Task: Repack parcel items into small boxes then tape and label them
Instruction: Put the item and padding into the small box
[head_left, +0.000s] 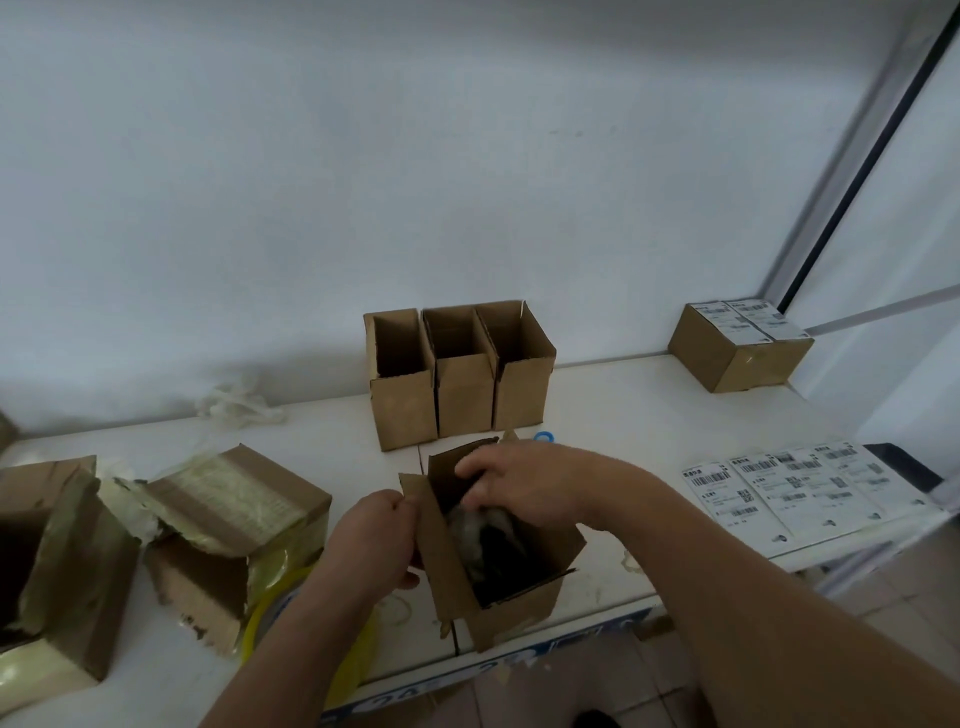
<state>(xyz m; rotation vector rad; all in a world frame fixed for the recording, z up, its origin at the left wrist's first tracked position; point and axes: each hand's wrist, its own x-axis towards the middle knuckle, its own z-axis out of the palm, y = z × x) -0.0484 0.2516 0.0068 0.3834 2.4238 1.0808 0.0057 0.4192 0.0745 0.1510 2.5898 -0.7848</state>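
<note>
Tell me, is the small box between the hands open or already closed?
Open. The small box has its flaps up; the left hand holds one flap while the right hand reaches inside onto a dark item.

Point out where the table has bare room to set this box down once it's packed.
Most room: the bare table between the three empty boxes and the labelled box, behind the label sheets. Crowded: left side, with torn parcels and tape roll.
</note>
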